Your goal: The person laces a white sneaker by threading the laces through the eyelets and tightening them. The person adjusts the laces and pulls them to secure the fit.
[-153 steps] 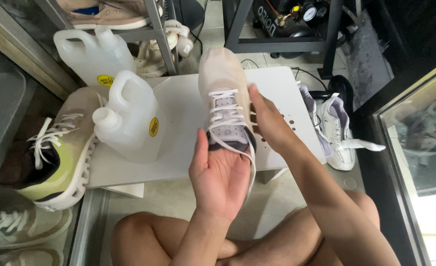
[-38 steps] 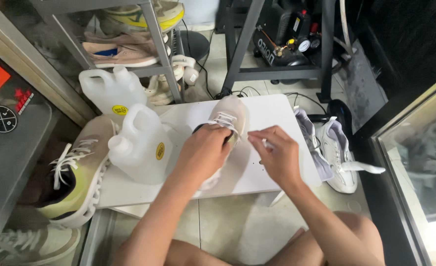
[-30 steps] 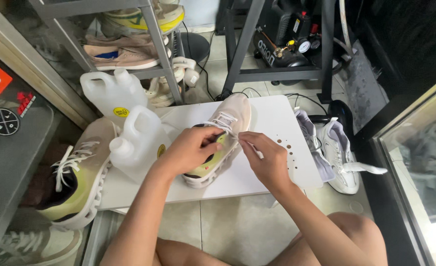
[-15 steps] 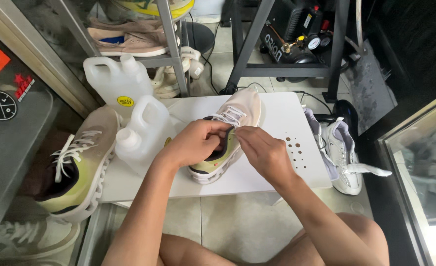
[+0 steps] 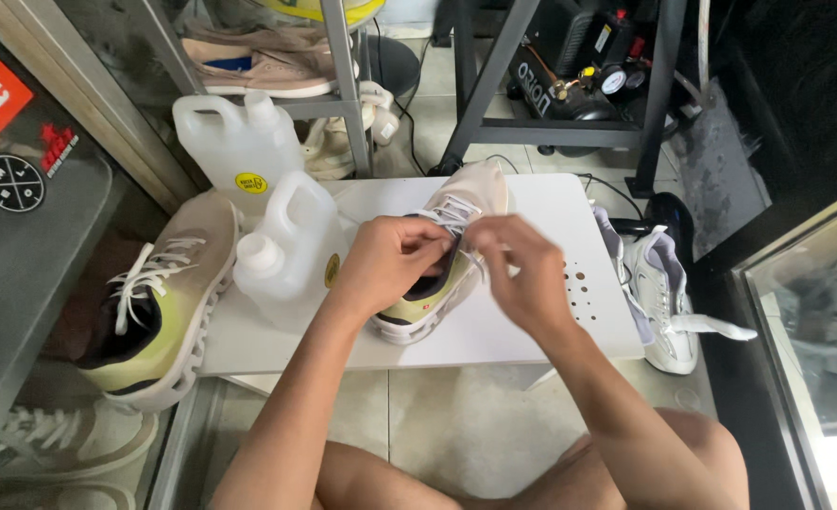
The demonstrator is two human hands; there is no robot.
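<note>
A beige and yellow-green sneaker (image 5: 456, 203) with white laces lies on a low white table (image 5: 551, 331), toe pointing away from me. My left hand (image 5: 390, 260) rests on the shoe's collar and pinches the laces near the tongue. My right hand (image 5: 522, 264) is beside it on the right, fingers closed on a white lace. Both hands cover the middle and heel of the shoe. The matching sneaker (image 5: 159, 302) sits at the table's left edge, laces loose.
Two translucent plastic jugs (image 5: 286, 250) (image 5: 234, 146) stand on the left. A white sneaker (image 5: 659, 288) lies on the floor to the right. A metal shelf with shoes (image 5: 267, 66) and a compressor (image 5: 579, 80) are behind. More shoes (image 5: 50, 444) lie at lower left.
The shoe was held sole-up in both hands, then set down on the table upright. My hands moved onto its laces and now work them near the tongue.
</note>
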